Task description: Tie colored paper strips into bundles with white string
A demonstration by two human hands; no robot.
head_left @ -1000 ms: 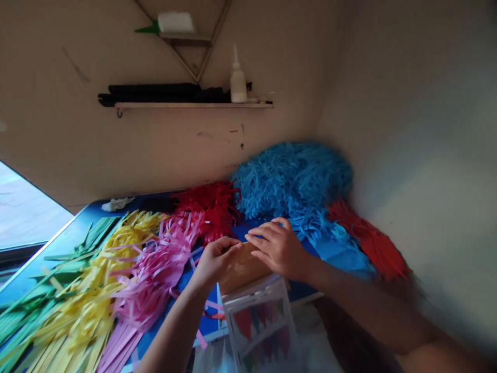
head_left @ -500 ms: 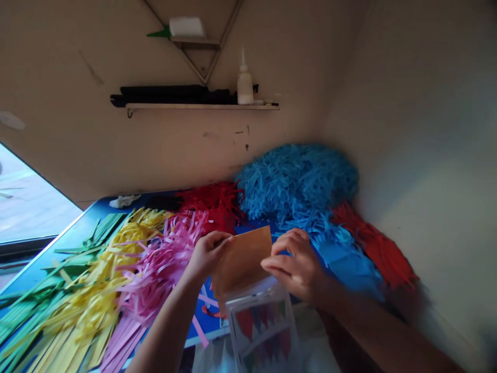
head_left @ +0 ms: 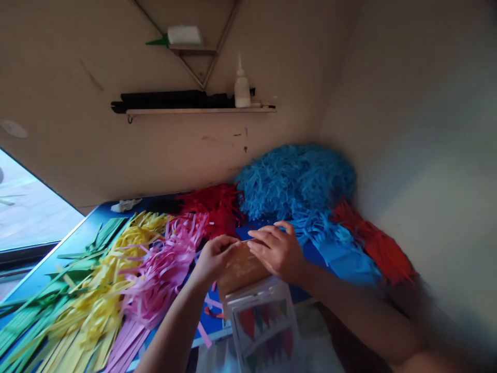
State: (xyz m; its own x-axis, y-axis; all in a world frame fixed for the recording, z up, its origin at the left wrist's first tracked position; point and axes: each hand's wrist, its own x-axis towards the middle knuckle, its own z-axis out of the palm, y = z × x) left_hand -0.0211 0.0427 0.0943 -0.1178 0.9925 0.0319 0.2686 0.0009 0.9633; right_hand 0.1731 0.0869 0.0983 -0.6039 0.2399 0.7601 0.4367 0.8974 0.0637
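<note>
Head view: at the far left, green strips (head_left: 27, 324) lie on the blue table (head_left: 93, 217), their long ends toward the near left. Just right of them come yellow strips (head_left: 104, 280), then pink strips (head_left: 159, 280), both bunched at the far end and straighter at the near end.

Next is the left hand (head_left: 217, 256), its thumb and forefinger pressed together, pinching the brown sheet (head_left: 238, 272) by its far left part. The sheet is between the two hands, near the middle of the scene. Its far edge runs left to right, rising a little to the right; a clear packet (head_left: 264, 326) overlaps its near part, so its full long axis cannot be told. The packet's long axis runs near to far, leaning slightly left at the far end.

Right of the left hand, the right hand (head_left: 277, 251) reaches over the sheet's far right part, fingers bent and slightly parted, pointing left. Whether its thumb closes on the sheet cannot be told. Farther right lie blue fringe (head_left: 295, 178) and a red bundle (head_left: 384, 248).
</note>
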